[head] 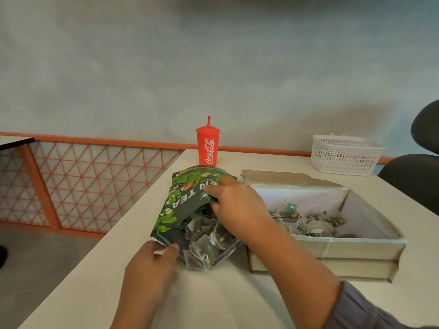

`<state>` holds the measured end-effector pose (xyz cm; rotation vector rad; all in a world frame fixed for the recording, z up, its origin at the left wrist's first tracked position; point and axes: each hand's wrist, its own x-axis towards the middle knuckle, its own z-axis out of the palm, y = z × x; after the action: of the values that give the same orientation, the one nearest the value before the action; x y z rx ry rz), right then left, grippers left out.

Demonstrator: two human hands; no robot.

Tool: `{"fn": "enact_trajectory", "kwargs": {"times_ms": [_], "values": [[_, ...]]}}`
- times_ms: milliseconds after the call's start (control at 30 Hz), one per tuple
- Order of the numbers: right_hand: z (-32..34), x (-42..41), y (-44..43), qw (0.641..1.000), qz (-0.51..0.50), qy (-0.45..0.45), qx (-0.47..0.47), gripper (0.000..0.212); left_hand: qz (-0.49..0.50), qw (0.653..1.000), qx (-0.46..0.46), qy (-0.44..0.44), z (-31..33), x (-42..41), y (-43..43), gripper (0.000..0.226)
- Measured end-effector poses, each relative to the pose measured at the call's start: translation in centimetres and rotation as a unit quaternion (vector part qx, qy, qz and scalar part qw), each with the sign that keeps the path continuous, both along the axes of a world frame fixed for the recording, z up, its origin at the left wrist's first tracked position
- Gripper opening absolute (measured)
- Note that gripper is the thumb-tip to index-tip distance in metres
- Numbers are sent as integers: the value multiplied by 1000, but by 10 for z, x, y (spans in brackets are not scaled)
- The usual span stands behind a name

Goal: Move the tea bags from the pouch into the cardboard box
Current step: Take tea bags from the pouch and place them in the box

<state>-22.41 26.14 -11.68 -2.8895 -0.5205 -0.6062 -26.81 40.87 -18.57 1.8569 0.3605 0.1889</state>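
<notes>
Head view | pouch [187,205] lies between both hands, mouth toward wearer | left hand [152,264] pinches near mouth edge | right hand [240,207] fingers reach inside onto tea bags [206,243], grip unclear | cardboard box [332,250] just right of right hand, nearer arm.

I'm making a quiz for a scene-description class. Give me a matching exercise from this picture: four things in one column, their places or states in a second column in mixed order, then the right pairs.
Things:
1. red plastic cup with straw
2. white plastic mesh basket
3. green foil tea pouch
4. shallow cardboard box

Places or states:
A. lying open on the table, both hands at its mouth
B. far right of the table, near the wall
C. holds a few loose tea bags
D. upright beyond the pouch

Pairs: 1-D, 2-B, 3-A, 4-C
</notes>
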Motion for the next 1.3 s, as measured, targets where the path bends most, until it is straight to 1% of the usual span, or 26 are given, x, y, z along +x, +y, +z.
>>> {"fn": "enact_trajectory", "kwargs": {"times_ms": [100,133,200,233,267,300,367,433,500,667,767,833,867,967,1067,1100,1167,1200,1267,1300], "values": [[3,-2,-3,999,32,43,-1,37,2,992,120,-35,-1,-12,-1,26],[3,-3,-4,998,36,54,1,37,-10,988,147,-49,2,-15,-3,24],[5,-8,-6,996,42,74,28,38,-45,978,188,-82,4,-16,-7,9],[5,-11,-8,995,45,81,47,39,-60,973,211,-77,2,-14,-8,11],[5,-14,-9,993,51,85,64,40,-79,963,249,-66,1,-12,-9,23],[4,-17,-11,991,57,87,79,40,-92,952,285,-66,-2,-9,-9,29],[3,-25,-15,988,67,89,106,38,-95,942,315,-63,-2,-7,-8,13],[3,-32,-20,983,69,92,144,37,-89,943,314,-58,-1,-6,-7,25],[4,-40,-27,976,69,97,181,36,-87,949,297,-66,2,-8,-4,29],[5,-57,-40,955,73,105,269,28,-101,961,241,-84,23,-18,7,25],[-1,-66,-42,943,76,127,299,27,-117,969,190,-109,32,-23,11,27],[-5,-69,-42,928,89,157,327,28,-140,971,138,-136,38,-28,9,33],[-7,-71,-42,917,98,174,344,30,-157,970,102,-152,41,-30,6,32],[-10,-73,-43,892,118,211,383,35,-201,960,-27,-194,51,-39,-4,9],[-6,-77,-48,851,131,231,454,24,-216,948,-95,-212,53,-43,-14,25],[-4,-79,-50,836,134,233,478,20,-213,947,-111,-216,54,-43,-18,23],[0,-81,-55,817,142,231,508,16,-207,944,-139,-217,53,-42,-26,14],[2,-82,-58,817,144,225,511,16,-202,945,-144,-214,52,-41,-30,15],[6,-83,-67,829,132,200,505,17,-190,952,-125,-205,47,-36,-33,18],[8,-81,-72,837,115,182,504,17,-180,958,-98,-202,42,-33,-34,21]]}}
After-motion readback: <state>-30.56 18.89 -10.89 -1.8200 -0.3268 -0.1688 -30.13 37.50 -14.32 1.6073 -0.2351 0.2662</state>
